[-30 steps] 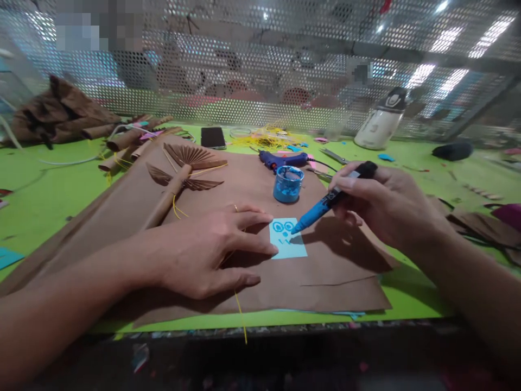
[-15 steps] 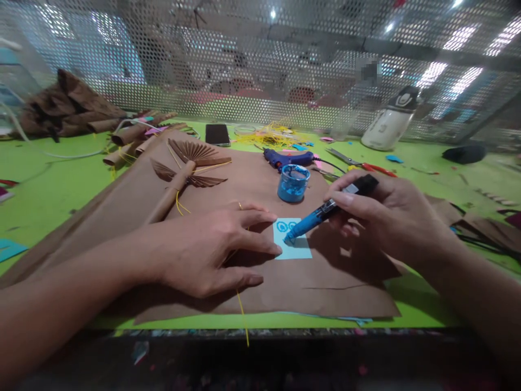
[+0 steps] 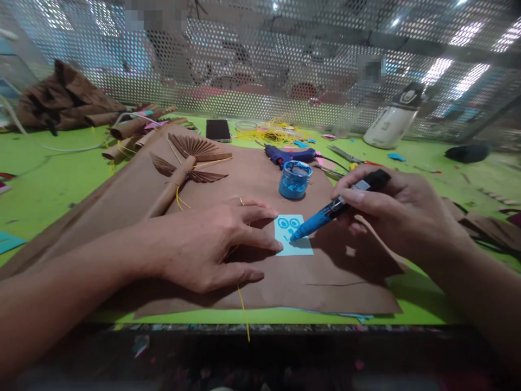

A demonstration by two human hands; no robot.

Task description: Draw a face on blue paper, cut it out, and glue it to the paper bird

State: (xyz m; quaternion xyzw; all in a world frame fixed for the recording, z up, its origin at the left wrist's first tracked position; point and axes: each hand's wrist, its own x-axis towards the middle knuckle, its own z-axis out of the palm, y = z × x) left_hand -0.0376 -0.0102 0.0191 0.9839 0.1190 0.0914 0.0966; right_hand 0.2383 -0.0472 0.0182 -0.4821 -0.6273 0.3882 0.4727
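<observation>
A small light-blue paper square (image 3: 299, 248) lies on brown paper (image 3: 285, 293), with two ringed eyes and small blue marks below them. My left hand (image 3: 215, 244) rests flat with fingers spread, its fingertips on the square's left edge. In my right hand (image 3: 378, 206) is a blue-smeared paint marker (image 3: 323, 216), gripped between thumb and fingers. The marker's tip meets the square just below the eyes. Behind the square stands a glass jar of blue paint (image 3: 294, 182). Left of it lies a rolled brown paper stick with pleated fans (image 3: 195, 149).
A blue glue gun (image 3: 288, 156) lies behind the jar, with scissors (image 3: 345, 154) to its right. Farther back are a phone (image 3: 217, 130), yellow string (image 3: 277, 132) and a white bottle (image 3: 393, 119). A perforated metal screen (image 3: 252, 70) rises behind the green table (image 3: 57, 179).
The marker tip has shifted slightly right across the square, and a small blue line now shows to its left. My left hand stays on the paper. The view has tilted slightly.
</observation>
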